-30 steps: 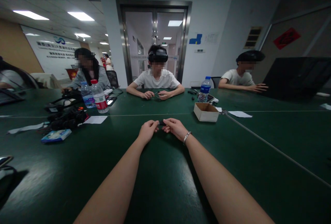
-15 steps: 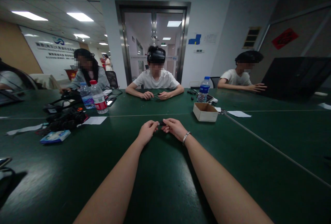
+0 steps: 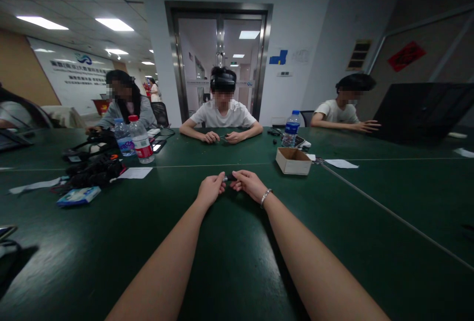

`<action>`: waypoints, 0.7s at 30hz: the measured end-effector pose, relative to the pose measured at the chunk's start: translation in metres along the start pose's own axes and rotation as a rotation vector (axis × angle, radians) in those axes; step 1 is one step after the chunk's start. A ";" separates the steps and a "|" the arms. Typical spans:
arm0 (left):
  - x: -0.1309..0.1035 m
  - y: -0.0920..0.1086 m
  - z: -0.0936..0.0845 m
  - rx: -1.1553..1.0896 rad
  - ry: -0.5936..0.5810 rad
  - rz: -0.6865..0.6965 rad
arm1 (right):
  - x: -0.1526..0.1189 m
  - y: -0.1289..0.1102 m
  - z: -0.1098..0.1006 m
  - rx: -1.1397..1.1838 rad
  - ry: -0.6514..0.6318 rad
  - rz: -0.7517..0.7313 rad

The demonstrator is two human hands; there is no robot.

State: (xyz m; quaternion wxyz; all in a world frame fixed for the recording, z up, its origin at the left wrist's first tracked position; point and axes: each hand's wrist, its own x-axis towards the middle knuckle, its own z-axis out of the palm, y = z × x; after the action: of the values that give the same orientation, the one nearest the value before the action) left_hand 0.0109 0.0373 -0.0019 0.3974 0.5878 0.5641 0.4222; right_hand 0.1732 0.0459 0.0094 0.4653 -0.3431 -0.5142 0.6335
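Observation:
A small dark object (image 3: 230, 178) with a silvery left end is held between my two hands, just above the green table (image 3: 233, 242). My left hand (image 3: 212, 188) pinches the silvery end between thumb and fingertips. On the dark end, the fingers of my right hand (image 3: 250, 185) are closed; a silver bracelet (image 3: 265, 198) circles that wrist. What exactly the object is cannot be made out. An open cardboard box (image 3: 294, 162) stands beyond my right hand, to its right.
Two bottles (image 3: 140, 140), black gear (image 3: 92, 170), a blue-white packet (image 3: 78, 196) and paper lie at the left. Another bottle (image 3: 291, 129) stands behind the box. A person across the table (image 3: 222, 113) holds something thin; others sit left and right.
More of the silvery end shows between my hands, and my left fingertips have shifted slightly left. Both hands still hold the small object.

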 end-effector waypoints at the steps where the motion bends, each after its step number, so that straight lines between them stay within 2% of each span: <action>1: -0.001 0.000 0.000 -0.014 -0.003 0.027 | 0.000 0.000 0.000 -0.001 0.001 -0.002; 5: -0.005 0.003 0.001 -0.124 0.007 0.130 | 0.000 0.000 -0.001 0.010 -0.008 -0.016; 10: -0.004 0.005 0.000 -0.094 0.055 -0.009 | -0.001 -0.001 0.000 -0.020 -0.009 -0.008; 16: -0.006 0.009 -0.001 -0.121 0.022 0.055 | 0.000 0.000 0.000 -0.028 0.000 0.002; 21: -0.013 0.018 -0.001 -0.216 -0.002 0.028 | 0.000 0.000 -0.001 -0.037 -0.006 0.000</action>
State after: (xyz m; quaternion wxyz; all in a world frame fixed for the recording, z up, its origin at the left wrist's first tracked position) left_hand 0.0158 0.0239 0.0148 0.4530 0.5500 0.5067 0.4854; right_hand 0.1736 0.0464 0.0088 0.4575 -0.3498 -0.5272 0.6248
